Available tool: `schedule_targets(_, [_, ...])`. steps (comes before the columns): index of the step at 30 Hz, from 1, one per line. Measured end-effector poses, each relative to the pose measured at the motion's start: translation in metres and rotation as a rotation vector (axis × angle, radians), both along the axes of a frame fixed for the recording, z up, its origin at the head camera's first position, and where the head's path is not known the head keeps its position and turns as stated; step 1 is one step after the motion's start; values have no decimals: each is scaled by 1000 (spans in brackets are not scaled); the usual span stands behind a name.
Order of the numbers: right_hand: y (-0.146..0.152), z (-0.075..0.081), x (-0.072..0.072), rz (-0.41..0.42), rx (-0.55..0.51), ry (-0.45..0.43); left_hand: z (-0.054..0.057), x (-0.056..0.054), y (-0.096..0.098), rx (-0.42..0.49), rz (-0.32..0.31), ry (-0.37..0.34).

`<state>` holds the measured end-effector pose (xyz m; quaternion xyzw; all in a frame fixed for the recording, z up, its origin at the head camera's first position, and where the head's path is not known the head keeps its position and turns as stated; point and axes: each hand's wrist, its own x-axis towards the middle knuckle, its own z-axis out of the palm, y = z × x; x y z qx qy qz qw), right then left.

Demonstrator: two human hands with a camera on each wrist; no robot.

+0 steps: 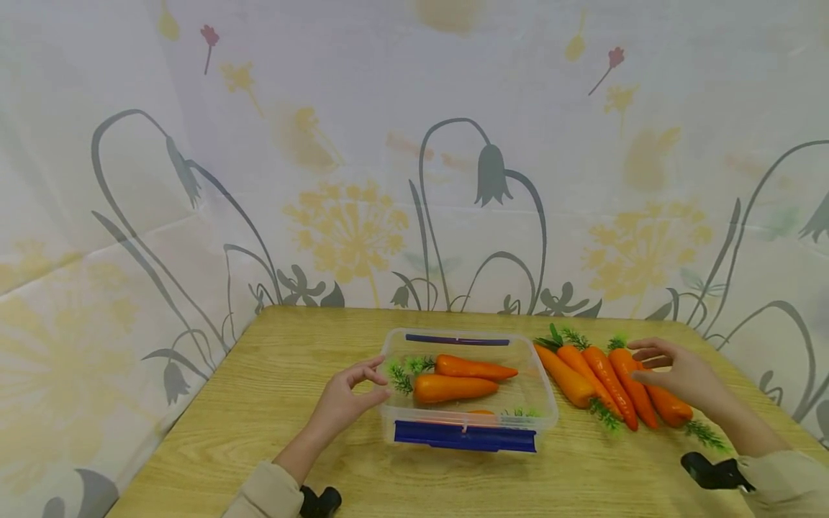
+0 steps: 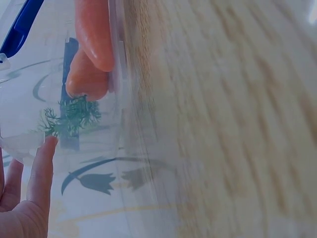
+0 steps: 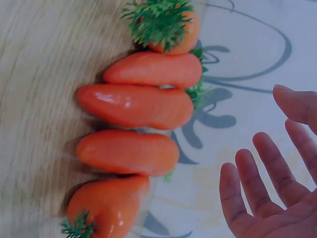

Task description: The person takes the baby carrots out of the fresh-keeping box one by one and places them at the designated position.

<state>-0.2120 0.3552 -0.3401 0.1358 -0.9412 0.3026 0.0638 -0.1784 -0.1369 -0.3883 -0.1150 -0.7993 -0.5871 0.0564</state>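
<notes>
A clear plastic box point(image 1: 469, 416) with blue clips stands on the table. Inside it lie two orange toy carrots point(image 1: 455, 388) with green tops; part of another shows near the front wall. At the box's left side is my left hand point(image 1: 346, 396), its fingertips at the rim; the left wrist view has a fingertip point(image 2: 48, 144) by a corner of the box. Several more carrots point(image 1: 609, 381) lie side by side right of the box. My right hand point(image 1: 680, 374) hovers over the rightmost ones, fingers spread and holding nothing in the right wrist view.
The wooden table point(image 1: 272, 417) reaches back to a white curtain point(image 1: 363, 144) printed with flowers. Black wrist mounts point(image 1: 712, 471) sit under both forearms. Green carrot tops stick out in front of and behind the carrot row.
</notes>
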Motion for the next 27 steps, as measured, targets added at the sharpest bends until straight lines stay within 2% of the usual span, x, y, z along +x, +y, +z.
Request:
schedule_targets(11, [-27, 12, -7, 45, -17, 34, 1, 1, 0, 1, 0, 0])
schedule_targets(27, [-58, 20, -19, 114, -53, 57, -2, -2, 1, 2, 7, -8])
